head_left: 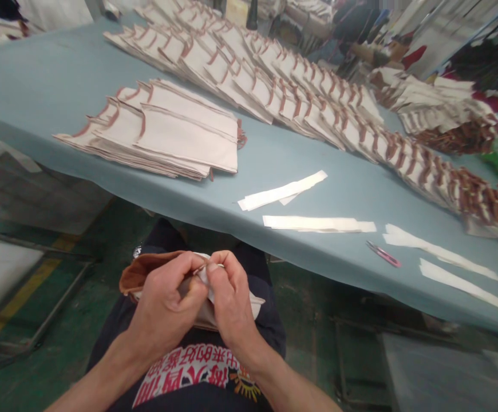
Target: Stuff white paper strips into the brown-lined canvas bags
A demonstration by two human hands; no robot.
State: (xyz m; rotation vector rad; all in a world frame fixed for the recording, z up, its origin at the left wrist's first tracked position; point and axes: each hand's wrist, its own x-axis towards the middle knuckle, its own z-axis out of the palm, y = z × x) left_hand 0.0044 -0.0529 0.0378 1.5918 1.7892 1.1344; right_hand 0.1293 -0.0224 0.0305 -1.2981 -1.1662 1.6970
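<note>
A cream cloth piece with a brown lining or edge rests across my lap, below the table's front edge. My left hand is closed on its edge, with thumb and forefinger pinching the fabric. Close beside it, my right hand pinches the same cloth, and the fingertips of both hands almost meet. The underside of the cloth is hidden by my hands. Whether anything small is between the fingertips, I cannot tell.
On the blue-covered table lie a stack of cream cloth pieces, long overlapping rows of similar pieces, white strips and pink thread snips. A further cloth heap sits at the back right.
</note>
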